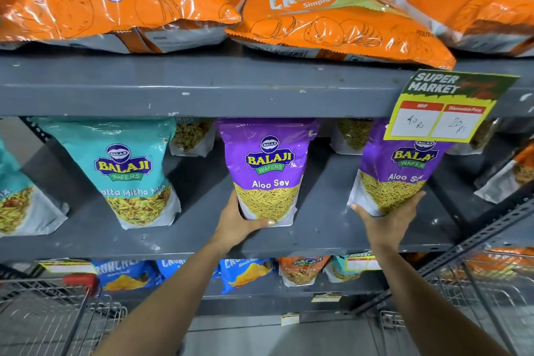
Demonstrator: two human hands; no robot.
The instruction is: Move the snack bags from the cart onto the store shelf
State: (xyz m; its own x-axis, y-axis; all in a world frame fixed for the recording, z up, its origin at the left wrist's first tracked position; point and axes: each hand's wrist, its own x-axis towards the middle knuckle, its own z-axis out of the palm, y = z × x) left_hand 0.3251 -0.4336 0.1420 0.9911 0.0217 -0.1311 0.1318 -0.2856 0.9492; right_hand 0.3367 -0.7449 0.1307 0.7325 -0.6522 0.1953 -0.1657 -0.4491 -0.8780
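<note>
Closest in, the wire cart [43,315] sits low at the left with its red handle end, and both bare forearms reach up and away from it toward the grey middle shelf [179,243]. The left hand [239,222] is cupped under the bottom left corner of an upright purple Aloo Sev bag [267,170], thumb across its lower front edge, closed around it. The right hand [387,220] cradles the base of a second purple Aloo Sev bag [401,170], fingers wrapped up its right side, thumb at the left corner; this bag leans a little left. Whether either bag's base rests on the shelf is hard to tell. Left of them a teal Khatta Mitha Mix bag [127,170] stands upright. A yellow price tag [442,113] hangs over the right bag's top. Above, orange Crunchex bags [332,17] lie flat on the upper shelf.
</note>
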